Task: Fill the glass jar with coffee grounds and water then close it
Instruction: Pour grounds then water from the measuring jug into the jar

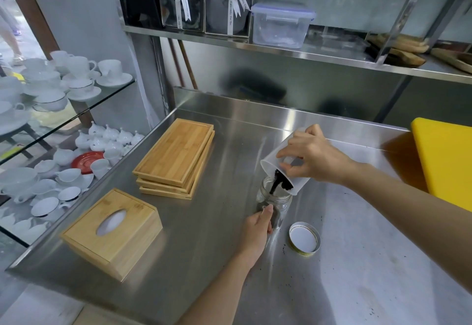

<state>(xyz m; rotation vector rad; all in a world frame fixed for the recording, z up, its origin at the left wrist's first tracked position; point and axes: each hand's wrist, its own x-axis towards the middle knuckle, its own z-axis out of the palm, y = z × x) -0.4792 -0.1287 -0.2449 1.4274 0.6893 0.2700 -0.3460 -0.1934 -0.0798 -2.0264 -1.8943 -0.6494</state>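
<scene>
A clear glass jar stands upright on the steel counter, with dark coffee grounds in its lower part. My left hand grips the jar's near side. My right hand holds a translucent plastic cup tilted over the jar's mouth. Dark coffee grounds slide from the cup's rim into the jar. The jar's metal lid lies upside down on the counter just right of the jar, with a few spilled grounds beside it.
A stack of bamboo trays and a wooden tissue box sit on the counter's left side. A yellow cutting board leans at the right. Glass shelves with white cups stand to the left; a steel shelf hangs overhead.
</scene>
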